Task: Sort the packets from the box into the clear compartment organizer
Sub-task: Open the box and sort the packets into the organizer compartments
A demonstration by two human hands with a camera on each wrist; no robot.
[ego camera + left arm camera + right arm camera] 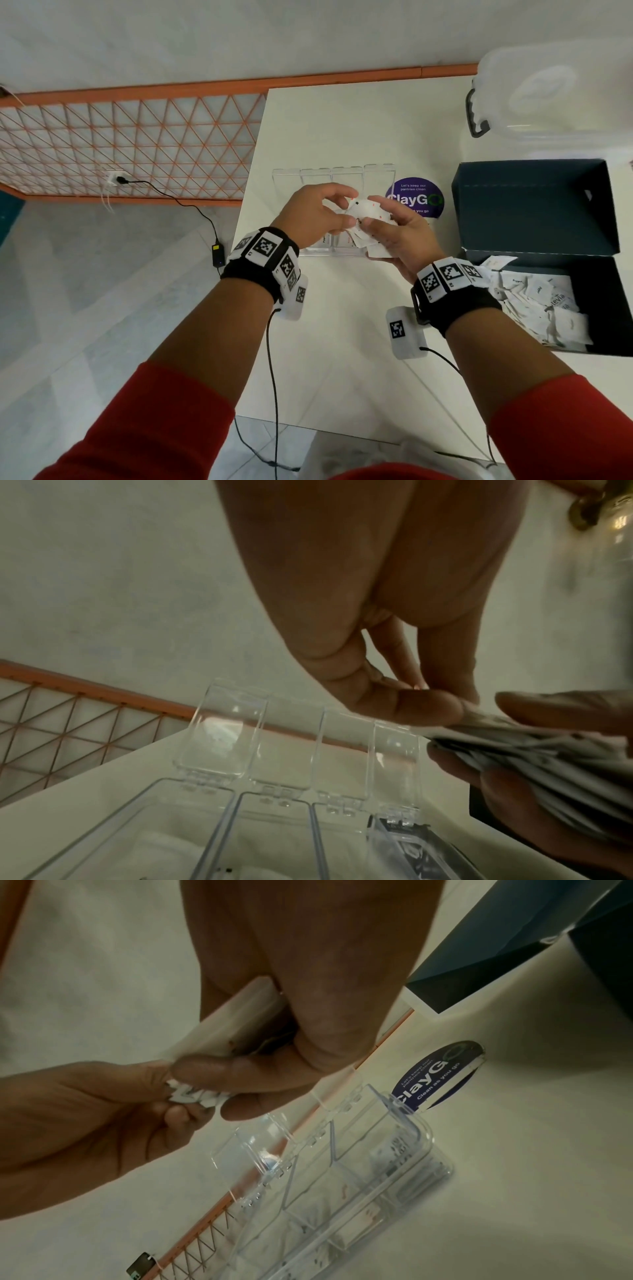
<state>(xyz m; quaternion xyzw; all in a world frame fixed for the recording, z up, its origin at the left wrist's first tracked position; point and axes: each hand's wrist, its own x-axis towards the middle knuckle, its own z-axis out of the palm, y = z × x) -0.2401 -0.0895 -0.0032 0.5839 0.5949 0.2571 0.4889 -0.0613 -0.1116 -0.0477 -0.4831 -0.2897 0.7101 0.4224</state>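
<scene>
My right hand (380, 222) grips a fanned bundle of small white packets (366, 209) just above the clear compartment organizer (342, 173), whose lids stand open. My left hand (337, 207) pinches the bundle's left edge between thumb and fingers. In the right wrist view the right hand (274, 1074) clamps the packets (222, 1031) while the left hand (85, 1110) pulls at their lower corners over the organizer (359, 1164), which holds a few packets. The left wrist view shows the left hand (394, 693) on the packets (548, 753) above the organizer (219, 737). The dark box (596, 301), open at the right, holds several more packets (541, 305).
A purple round ClayGo sticker (416, 197) lies on the white table (342, 342) behind the hands. A clear lidded tub (548, 92) stands at the back right. The table's left edge drops to a floor with a cable and power adapter (217, 255).
</scene>
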